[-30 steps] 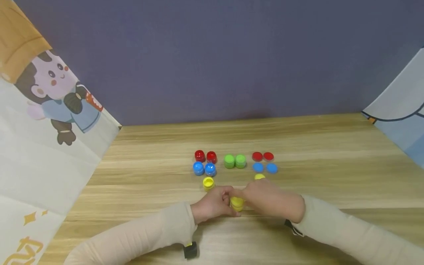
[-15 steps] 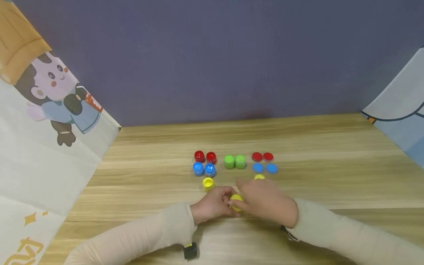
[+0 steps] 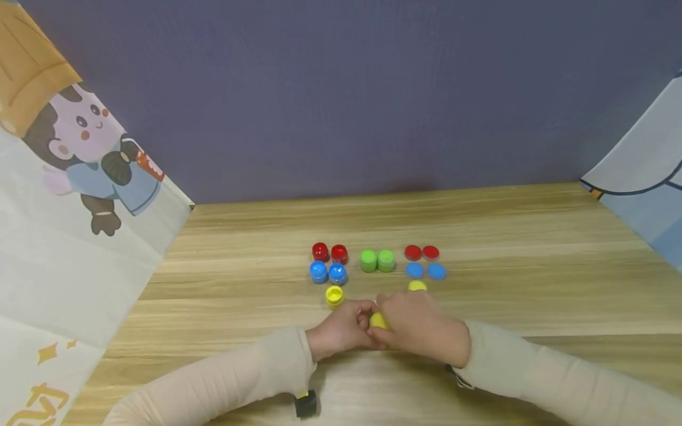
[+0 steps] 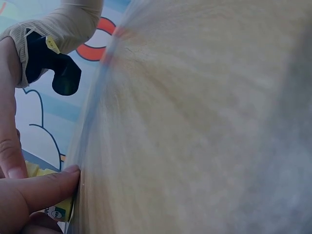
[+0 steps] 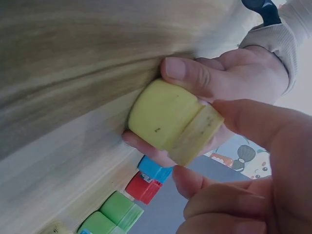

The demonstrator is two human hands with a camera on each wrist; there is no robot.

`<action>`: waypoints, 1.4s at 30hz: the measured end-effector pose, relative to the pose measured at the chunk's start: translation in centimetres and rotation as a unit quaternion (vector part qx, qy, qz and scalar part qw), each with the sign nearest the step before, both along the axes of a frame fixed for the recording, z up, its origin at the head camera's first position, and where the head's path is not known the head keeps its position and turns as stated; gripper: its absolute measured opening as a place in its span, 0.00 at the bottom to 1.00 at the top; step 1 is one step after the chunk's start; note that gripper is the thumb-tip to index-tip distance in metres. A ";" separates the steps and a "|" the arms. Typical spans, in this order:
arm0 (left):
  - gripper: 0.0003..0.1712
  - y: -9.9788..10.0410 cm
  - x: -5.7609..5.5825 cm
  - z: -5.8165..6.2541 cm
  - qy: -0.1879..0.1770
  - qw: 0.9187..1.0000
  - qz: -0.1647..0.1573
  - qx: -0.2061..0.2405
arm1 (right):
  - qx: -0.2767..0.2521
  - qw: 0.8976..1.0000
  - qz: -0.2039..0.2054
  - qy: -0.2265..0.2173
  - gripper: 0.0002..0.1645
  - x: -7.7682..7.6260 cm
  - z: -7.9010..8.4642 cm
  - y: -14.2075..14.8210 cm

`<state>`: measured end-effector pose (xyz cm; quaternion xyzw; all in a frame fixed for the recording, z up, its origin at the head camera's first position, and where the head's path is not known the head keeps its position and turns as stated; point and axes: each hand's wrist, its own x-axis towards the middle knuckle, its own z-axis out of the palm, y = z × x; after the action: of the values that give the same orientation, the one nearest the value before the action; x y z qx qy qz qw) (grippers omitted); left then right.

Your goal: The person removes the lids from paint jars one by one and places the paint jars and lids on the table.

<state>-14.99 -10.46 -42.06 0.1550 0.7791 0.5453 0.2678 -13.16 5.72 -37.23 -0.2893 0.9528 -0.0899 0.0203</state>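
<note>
Low over the table's front half, my left hand (image 3: 342, 326) grips a small yellow paint jar (image 5: 158, 114) by its sides, with the thumb along one side. My right hand (image 3: 423, 324) pinches the jar's yellow lid (image 5: 196, 137) between thumb and index finger. In the right wrist view the lid sits on the jar's top. Fingers hide part of both in the head view. A lidless yellow jar (image 3: 334, 296) stands just beyond the left hand. Past the right hand's knuckles lies another yellow lid (image 3: 418, 285), partly covered.
Two lidless blue jars (image 3: 327, 273) and two lidless red jars (image 3: 330, 253) stand behind the yellow one. Two green lidded jars (image 3: 377, 260) stand mid-table. Blue lids (image 3: 425, 271) and red lids (image 3: 422, 252) lie to the right. A dark panel (image 3: 373, 118) closes off the back.
The right hand has shifted slightly left, and its thumb has moved across the yellow lid to the lid's near side. The left hand has kept its grip on the jar in place.
</note>
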 end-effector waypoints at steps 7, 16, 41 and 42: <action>0.27 -0.1 -0.1 0.0 0.010 1.000 -0.006 -0.018 | -0.018 0.999 0.023 -0.046 0.16 -0.1 0.7 0.4; 0.31 -0.1 -0.1 0.3 0.020 0.999 -0.009 -0.027 | -0.001 0.995 0.083 -0.064 0.28 -0.6 1.4 1.2; 0.19 0.0 0.0 0.1 0.000 1.000 -0.007 0.008 | -0.040 0.998 0.007 -0.056 0.19 -0.5 0.3 0.4; 0.19 0.0 0.0 0.1 0.001 1.000 -0.007 0.005 | -0.038 0.998 0.009 -0.054 0.19 -0.5 0.3 0.4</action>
<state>-14.97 -10.49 -41.95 0.1624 0.7755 0.5473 0.2696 -13.67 6.09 -36.88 -0.2927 0.9436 -0.1418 0.0615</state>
